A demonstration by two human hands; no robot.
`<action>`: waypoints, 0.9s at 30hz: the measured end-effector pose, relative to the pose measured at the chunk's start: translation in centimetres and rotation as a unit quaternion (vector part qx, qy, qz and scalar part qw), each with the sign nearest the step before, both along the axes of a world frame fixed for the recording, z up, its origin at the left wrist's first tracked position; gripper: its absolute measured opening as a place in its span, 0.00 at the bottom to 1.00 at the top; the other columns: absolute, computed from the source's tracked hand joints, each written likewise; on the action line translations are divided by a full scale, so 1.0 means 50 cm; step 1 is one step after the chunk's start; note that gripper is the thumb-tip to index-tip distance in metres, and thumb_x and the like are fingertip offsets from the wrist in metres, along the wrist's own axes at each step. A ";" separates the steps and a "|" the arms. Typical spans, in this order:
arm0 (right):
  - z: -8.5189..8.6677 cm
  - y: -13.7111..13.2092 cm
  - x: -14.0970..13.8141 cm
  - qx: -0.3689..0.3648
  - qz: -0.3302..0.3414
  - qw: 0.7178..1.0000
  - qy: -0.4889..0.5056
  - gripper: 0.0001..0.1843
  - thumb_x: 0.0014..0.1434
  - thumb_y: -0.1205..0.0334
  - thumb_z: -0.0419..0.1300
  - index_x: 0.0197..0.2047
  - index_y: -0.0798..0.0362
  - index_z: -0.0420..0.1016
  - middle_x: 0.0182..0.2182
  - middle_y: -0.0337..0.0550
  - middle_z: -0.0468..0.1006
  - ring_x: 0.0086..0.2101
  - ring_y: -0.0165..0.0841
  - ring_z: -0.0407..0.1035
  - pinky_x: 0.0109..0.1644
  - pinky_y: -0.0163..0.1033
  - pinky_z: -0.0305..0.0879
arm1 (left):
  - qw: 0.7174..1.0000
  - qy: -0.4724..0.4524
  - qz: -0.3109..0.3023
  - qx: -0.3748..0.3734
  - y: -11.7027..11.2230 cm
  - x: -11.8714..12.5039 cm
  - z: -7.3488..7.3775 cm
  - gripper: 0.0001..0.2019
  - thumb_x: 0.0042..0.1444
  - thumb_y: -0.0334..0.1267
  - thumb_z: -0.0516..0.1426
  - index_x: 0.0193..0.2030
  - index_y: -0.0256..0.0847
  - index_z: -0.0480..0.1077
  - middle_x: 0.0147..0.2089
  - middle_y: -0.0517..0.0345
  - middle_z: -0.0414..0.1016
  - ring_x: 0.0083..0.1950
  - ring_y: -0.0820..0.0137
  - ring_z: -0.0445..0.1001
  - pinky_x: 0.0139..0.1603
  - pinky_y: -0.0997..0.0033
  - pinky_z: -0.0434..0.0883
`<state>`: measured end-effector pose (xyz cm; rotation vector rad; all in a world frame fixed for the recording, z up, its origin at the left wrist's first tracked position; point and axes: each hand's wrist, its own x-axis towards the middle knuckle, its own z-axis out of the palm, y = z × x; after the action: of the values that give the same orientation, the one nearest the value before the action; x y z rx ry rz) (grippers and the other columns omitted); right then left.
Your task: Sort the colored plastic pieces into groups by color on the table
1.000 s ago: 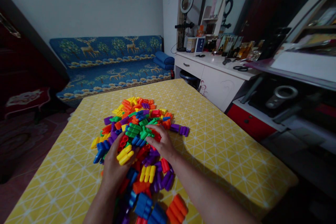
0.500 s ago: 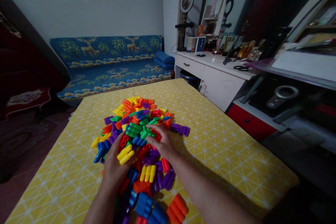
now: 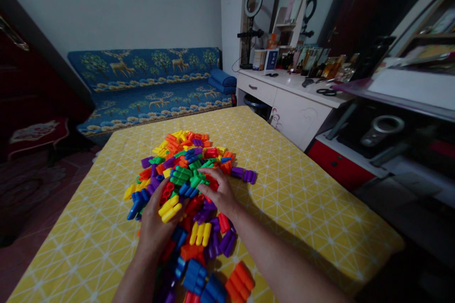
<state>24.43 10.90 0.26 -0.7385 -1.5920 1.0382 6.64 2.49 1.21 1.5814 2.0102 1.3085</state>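
Observation:
Colourful plastic building blocks (image 3: 181,175), made of joined tubes, lie heaped between my hands. My left hand (image 3: 154,218) curls at the heap's left side, with a yellow building block (image 3: 169,208) between its thumb and fingers; its fingertips are hidden. On the right, my right hand (image 3: 220,191) is open, thumb and fingers stretched apart against the pile. Its fingertips touch a green block (image 3: 196,180). Red blocks (image 3: 167,194) lie by my left thumb. Nearer to me are another yellow block (image 3: 200,234), purple blocks (image 3: 227,244), blue blocks (image 3: 195,277) and an orange block (image 3: 240,283).
The blocks lie on a table with a yellow patterned cloth (image 3: 302,208). Two purple blocks (image 3: 243,174) sit apart to the right. Beyond stands a blue sofa (image 3: 156,92). A white dresser (image 3: 298,109) with bottles is at the right, and a red stool (image 3: 37,135) at the left.

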 end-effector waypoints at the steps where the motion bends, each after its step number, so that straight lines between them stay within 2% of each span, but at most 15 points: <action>1: 0.000 0.000 0.000 0.000 0.000 1.000 0.000 0.20 0.57 0.52 0.66 0.52 0.44 0.77 0.48 0.42 0.75 0.51 0.37 0.69 0.59 0.44 0.63 | 1.000 0.001 0.002 0.001 0.000 0.000 -0.001 0.37 0.50 0.52 0.63 0.66 0.44 0.62 0.59 0.46 0.74 0.57 0.51 0.75 0.56 0.51 0.74; 8: 0.001 -0.003 0.000 -0.009 0.000 1.000 -0.001 0.20 0.57 0.52 0.66 0.52 0.44 0.77 0.48 0.42 0.75 0.51 0.38 0.69 0.59 0.45 0.62 | 1.000 0.004 0.006 0.005 0.000 -0.002 -0.005 0.37 0.50 0.52 0.63 0.66 0.44 0.63 0.60 0.47 0.74 0.59 0.51 0.74 0.57 0.54 0.74; 14: 0.005 -0.004 0.005 -0.026 0.019 0.999 0.010 0.22 0.55 0.50 0.66 0.53 0.43 0.76 0.50 0.40 0.75 0.52 0.39 0.68 0.61 0.46 0.61 | 0.999 -0.031 0.001 0.008 -0.001 0.002 0.004 0.39 0.48 0.54 0.64 0.65 0.40 0.64 0.56 0.46 0.77 0.52 0.54 0.78 0.46 0.60 0.78; 17: 0.008 -0.007 0.008 -0.039 0.038 0.998 0.019 0.24 0.54 0.49 0.66 0.54 0.41 0.75 0.52 0.38 0.75 0.54 0.38 0.68 0.63 0.46 0.60 | 0.999 -0.038 0.010 0.002 -0.001 -0.002 -0.004 0.40 0.47 0.53 0.65 0.65 0.40 0.63 0.55 0.46 0.77 0.48 0.56 0.79 0.44 0.61 0.78; 22: 0.015 -0.012 0.013 -0.038 0.059 0.997 0.035 0.25 0.54 0.48 0.66 0.55 0.40 0.74 0.53 0.37 0.75 0.55 0.39 0.68 0.63 0.46 0.60 | 1.000 -0.030 0.006 0.007 0.000 -0.016 -0.025 0.39 0.47 0.51 0.65 0.66 0.41 0.62 0.58 0.45 0.75 0.54 0.53 0.77 0.50 0.57 0.77; 27: 0.025 -0.015 0.016 -0.030 0.071 0.996 0.043 0.25 0.54 0.45 0.65 0.54 0.41 0.75 0.52 0.38 0.75 0.55 0.40 0.68 0.63 0.47 0.60 | 0.999 -0.033 -0.013 0.007 0.000 -0.010 -0.010 0.37 0.49 0.50 0.65 0.65 0.44 0.63 0.58 0.47 0.75 0.57 0.52 0.75 0.52 0.55 0.77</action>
<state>25.24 10.17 1.50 -0.6173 -1.5622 1.2099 6.15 2.48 0.68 1.5429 1.9397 1.3504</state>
